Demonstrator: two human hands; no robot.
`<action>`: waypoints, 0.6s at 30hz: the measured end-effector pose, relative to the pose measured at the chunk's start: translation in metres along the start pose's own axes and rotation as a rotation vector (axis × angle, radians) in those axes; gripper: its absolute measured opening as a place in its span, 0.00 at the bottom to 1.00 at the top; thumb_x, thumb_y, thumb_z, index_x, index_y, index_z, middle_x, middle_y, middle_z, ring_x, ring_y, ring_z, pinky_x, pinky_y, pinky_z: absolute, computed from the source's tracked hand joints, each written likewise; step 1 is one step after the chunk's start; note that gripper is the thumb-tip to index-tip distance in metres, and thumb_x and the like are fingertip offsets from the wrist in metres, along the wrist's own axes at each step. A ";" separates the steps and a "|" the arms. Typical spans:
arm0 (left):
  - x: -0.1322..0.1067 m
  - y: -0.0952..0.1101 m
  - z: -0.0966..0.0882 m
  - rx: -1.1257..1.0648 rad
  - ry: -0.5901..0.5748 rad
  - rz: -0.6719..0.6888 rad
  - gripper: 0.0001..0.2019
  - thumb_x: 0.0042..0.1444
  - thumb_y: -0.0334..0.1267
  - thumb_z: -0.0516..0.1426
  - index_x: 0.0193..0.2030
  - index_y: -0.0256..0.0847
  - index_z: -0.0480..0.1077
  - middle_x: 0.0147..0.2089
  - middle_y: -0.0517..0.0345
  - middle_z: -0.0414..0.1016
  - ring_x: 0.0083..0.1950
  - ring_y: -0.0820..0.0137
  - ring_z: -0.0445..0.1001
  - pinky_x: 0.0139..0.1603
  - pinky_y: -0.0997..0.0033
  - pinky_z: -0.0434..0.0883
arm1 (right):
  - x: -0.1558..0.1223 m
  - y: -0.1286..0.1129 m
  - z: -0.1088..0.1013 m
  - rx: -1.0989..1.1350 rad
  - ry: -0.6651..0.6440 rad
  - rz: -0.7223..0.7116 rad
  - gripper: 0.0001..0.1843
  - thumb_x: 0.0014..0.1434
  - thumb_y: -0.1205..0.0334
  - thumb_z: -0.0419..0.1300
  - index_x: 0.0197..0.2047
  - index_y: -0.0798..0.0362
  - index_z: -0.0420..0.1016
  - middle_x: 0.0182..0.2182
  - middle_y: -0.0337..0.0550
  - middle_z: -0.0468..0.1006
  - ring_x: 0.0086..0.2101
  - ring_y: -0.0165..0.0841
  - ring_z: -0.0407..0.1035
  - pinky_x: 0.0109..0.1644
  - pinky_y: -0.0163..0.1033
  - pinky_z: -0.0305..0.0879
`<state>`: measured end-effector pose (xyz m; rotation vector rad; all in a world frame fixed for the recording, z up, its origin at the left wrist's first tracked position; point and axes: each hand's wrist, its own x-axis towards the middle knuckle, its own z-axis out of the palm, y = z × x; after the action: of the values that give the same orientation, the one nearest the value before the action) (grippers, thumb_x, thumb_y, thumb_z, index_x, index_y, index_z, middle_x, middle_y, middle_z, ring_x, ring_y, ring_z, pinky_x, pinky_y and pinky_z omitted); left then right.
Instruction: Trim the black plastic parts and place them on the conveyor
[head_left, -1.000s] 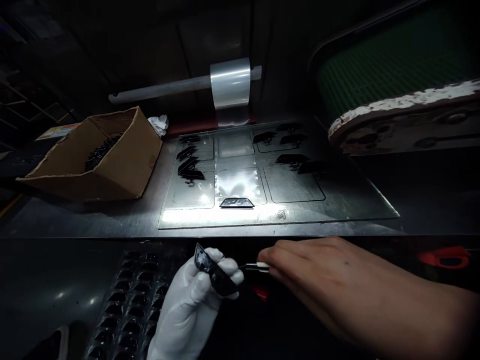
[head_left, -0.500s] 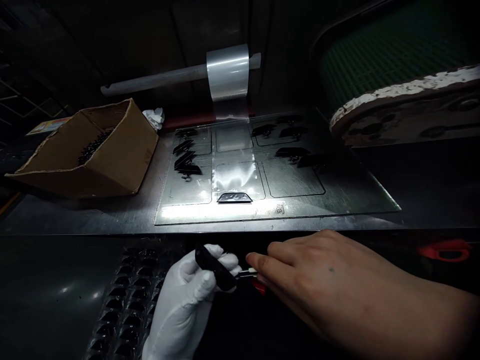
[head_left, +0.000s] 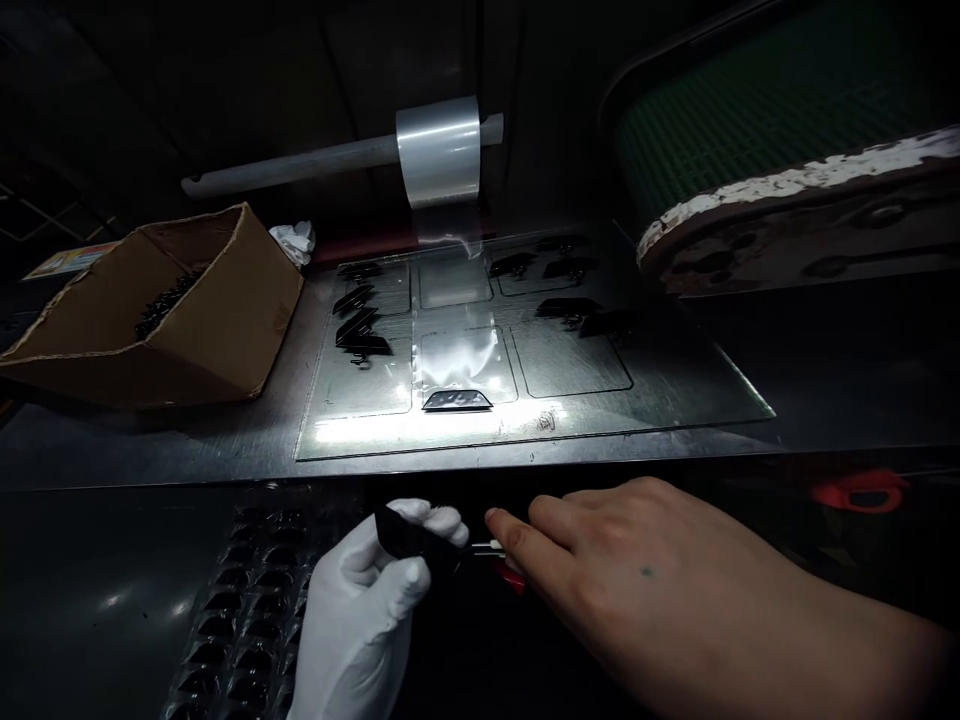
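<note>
- Spanning the far side, a steel bench (head_left: 150, 440) carries everything under one bright lamp; its glare pools near the front edge, seemingly so that small parts can be inspected there.
- Conveyor belt (head_left: 787, 110), green, with a chipped white rim, rising at the upper right, well apart from both hands.
- Cardboard box (head_left: 187, 310), propped tilted toward the worker at the bench's left, so the loose black pieces inside lie exposed and easy to reach.
- Clear template sheet (head_left: 660, 400), flat on the bench, marked with outlined cells; black parts sit sorted in its left and right columns, and one trapezoid part (head_left: 457, 401) lies alone in the near centre cell, in the glare.
- Film roll (head_left: 439, 150) on a horizontal bar behind the sheet, its free end hanging down toward the centre column.
- Blister tray (head_left: 240, 620), dark, with rows of pockets, at the lower left, just beside the gloved hand.
- Right hand (head_left: 637, 590), bare, palm down, fingers closed around a slim tool (head_left: 487, 548) with a pale end and a red part beneath; its tip points at the held part.
- Left hand (head_left: 375, 610), in a white glove, pinching a small black part (head_left: 409, 538) at its fingertips, below the bench's front edge, turned up toward the tool.
</note>
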<state>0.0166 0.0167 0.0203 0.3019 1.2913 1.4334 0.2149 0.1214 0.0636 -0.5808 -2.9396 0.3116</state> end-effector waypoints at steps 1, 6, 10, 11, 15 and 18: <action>-0.001 -0.001 0.001 0.013 0.016 0.009 0.19 0.45 0.45 0.76 0.42 0.40 0.82 0.43 0.48 0.88 0.47 0.56 0.85 0.52 0.63 0.82 | 0.000 -0.001 0.000 -0.017 0.017 0.004 0.26 0.51 0.70 0.64 0.55 0.56 0.80 0.29 0.36 0.79 0.23 0.32 0.71 0.23 0.42 0.54; -0.008 -0.010 0.010 0.105 0.200 0.126 0.19 0.44 0.43 0.76 0.44 0.44 0.83 0.43 0.53 0.88 0.47 0.62 0.85 0.50 0.73 0.81 | 0.001 -0.010 0.003 -0.104 0.112 0.014 0.31 0.44 0.74 0.59 0.53 0.59 0.82 0.28 0.38 0.81 0.23 0.34 0.73 0.21 0.43 0.58; -0.007 -0.017 0.011 0.043 0.236 0.150 0.19 0.42 0.44 0.77 0.42 0.44 0.83 0.43 0.53 0.88 0.47 0.61 0.86 0.50 0.70 0.82 | -0.001 -0.015 0.008 -0.060 0.127 0.035 0.29 0.50 0.73 0.61 0.57 0.58 0.80 0.29 0.38 0.80 0.24 0.34 0.73 0.23 0.42 0.62; -0.006 -0.017 0.009 -0.012 0.217 0.143 0.19 0.43 0.43 0.77 0.42 0.44 0.83 0.43 0.53 0.88 0.47 0.60 0.86 0.51 0.69 0.82 | -0.003 -0.013 0.008 -0.017 0.125 0.056 0.27 0.54 0.71 0.61 0.58 0.56 0.79 0.30 0.37 0.80 0.24 0.34 0.73 0.24 0.42 0.63; 0.000 -0.016 0.000 -0.266 0.022 0.097 0.18 0.47 0.43 0.75 0.45 0.46 0.82 0.44 0.52 0.87 0.46 0.58 0.86 0.46 0.65 0.84 | -0.019 0.024 0.015 0.131 0.182 0.189 0.19 0.72 0.62 0.55 0.63 0.46 0.74 0.40 0.39 0.81 0.35 0.34 0.76 0.35 0.40 0.68; 0.003 -0.013 -0.003 -0.387 -0.115 0.071 0.16 0.51 0.43 0.73 0.47 0.49 0.82 0.47 0.55 0.85 0.49 0.60 0.85 0.45 0.69 0.83 | -0.037 0.077 0.028 0.063 0.277 0.345 0.19 0.75 0.56 0.52 0.64 0.45 0.73 0.47 0.43 0.79 0.43 0.38 0.75 0.44 0.43 0.70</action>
<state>0.0210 0.0146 0.0073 0.1672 0.8942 1.6651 0.2719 0.1720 0.0155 -1.0324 -2.5491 0.3264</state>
